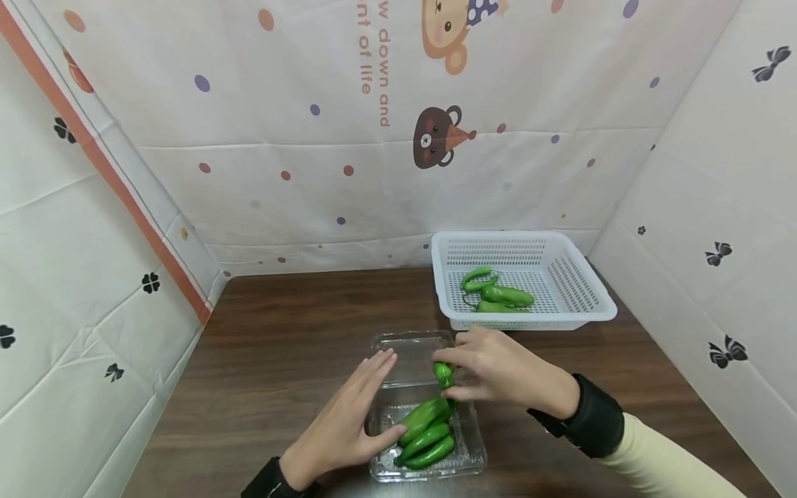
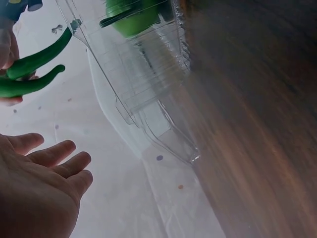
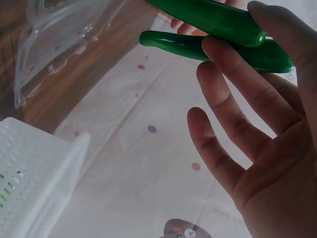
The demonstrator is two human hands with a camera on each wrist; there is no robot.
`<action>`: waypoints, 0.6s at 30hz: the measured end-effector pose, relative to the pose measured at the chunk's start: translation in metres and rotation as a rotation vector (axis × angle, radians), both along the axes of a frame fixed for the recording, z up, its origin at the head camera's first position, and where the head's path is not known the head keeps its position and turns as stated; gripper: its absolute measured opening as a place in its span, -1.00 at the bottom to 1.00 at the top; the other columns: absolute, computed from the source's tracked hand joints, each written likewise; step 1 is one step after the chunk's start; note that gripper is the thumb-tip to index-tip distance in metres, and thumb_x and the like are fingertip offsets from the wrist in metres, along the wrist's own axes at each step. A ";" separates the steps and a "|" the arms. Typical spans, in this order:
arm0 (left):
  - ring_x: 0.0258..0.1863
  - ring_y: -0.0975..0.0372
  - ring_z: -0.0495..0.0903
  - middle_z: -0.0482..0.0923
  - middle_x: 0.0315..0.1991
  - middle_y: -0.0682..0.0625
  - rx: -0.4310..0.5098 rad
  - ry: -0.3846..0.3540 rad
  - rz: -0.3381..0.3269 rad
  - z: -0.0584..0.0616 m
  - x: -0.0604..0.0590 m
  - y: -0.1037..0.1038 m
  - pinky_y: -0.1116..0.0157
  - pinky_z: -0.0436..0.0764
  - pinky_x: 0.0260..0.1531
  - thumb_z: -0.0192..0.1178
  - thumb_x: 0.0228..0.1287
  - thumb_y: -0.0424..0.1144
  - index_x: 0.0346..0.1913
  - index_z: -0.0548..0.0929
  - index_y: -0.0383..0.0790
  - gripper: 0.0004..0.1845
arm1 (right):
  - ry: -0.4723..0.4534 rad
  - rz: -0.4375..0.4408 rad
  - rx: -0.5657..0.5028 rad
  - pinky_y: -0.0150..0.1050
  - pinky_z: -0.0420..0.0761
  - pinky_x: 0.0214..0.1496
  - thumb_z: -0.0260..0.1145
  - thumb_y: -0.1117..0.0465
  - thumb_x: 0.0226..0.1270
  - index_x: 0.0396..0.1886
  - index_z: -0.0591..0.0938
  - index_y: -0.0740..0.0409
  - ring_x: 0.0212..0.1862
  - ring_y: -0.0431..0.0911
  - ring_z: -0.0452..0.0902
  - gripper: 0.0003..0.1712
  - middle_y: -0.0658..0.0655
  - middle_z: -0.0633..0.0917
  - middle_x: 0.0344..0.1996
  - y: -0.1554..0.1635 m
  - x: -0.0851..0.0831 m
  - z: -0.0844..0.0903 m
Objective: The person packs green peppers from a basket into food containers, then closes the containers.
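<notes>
The right hand (image 1: 498, 370) pinches what look like two green peppers (image 3: 223, 34) over the clear tray (image 1: 463, 456) near the desk's front edge; the left hand (image 1: 355, 415), fingers straight, rests against the tray's left side.

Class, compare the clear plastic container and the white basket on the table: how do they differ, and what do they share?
The clear plastic container is see-through with smooth walls; the white basket is opaque and perforated. The container lies near the person, the left hand against its side and the right hand pinching peppers above it; the basket stands farther back, untouched. Both sit on the wooden table and hold green peppers.
</notes>
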State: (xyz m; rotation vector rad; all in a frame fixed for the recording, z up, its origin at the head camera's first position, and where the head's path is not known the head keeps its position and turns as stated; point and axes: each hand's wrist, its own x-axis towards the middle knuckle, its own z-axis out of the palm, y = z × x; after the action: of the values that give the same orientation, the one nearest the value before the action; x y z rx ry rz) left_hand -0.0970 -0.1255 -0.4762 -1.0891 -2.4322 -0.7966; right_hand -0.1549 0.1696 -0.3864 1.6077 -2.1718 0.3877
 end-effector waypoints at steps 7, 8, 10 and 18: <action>0.54 0.06 0.22 0.13 0.60 -0.09 -0.013 -0.047 0.015 -0.004 0.008 -0.004 -0.08 0.30 0.46 0.39 0.24 0.20 0.66 0.01 -0.21 0.12 | 0.119 -0.027 0.142 -0.40 0.35 -0.35 0.59 -0.15 0.14 -0.03 0.73 0.02 -0.39 -0.24 0.38 -0.49 -0.18 0.71 -0.41 -0.011 0.007 -0.012; 0.55 0.09 0.21 0.12 0.61 -0.07 -0.013 -0.065 0.021 -0.005 0.010 -0.005 -0.06 0.29 0.47 0.41 0.22 0.19 0.66 -0.01 -0.17 0.14 | 0.122 -0.031 0.159 -0.40 0.34 -0.35 0.59 -0.17 0.13 -0.03 0.72 0.01 -0.39 -0.24 0.39 -0.49 -0.18 0.72 -0.41 -0.012 0.008 -0.013; 0.55 0.12 0.20 0.11 0.62 -0.03 -0.010 -0.089 0.030 -0.007 0.012 -0.006 -0.03 0.29 0.48 0.45 0.17 0.17 0.67 -0.03 -0.14 0.18 | 0.132 -0.044 0.194 -0.39 0.32 -0.35 0.59 -0.20 0.12 -0.07 0.71 -0.03 -0.40 -0.23 0.37 -0.50 -0.20 0.70 -0.43 -0.016 0.010 -0.017; 0.53 0.05 0.25 0.14 0.60 -0.05 -0.005 -0.073 0.029 -0.015 0.018 -0.010 -0.08 0.30 0.45 0.52 0.08 0.17 0.65 0.02 -0.23 0.23 | 0.189 -0.093 0.302 -0.33 0.21 -0.38 0.55 -0.31 0.09 -0.31 0.62 -0.12 -0.46 -0.21 0.28 -0.54 -0.21 0.58 -0.57 -0.033 0.017 -0.027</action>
State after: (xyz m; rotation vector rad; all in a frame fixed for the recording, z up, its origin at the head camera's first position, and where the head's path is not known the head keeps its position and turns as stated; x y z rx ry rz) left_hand -0.0786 -0.1351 -0.4910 -1.0418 -2.5048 -0.8355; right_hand -0.1375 0.1368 -0.4137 1.6112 -2.2265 -0.1232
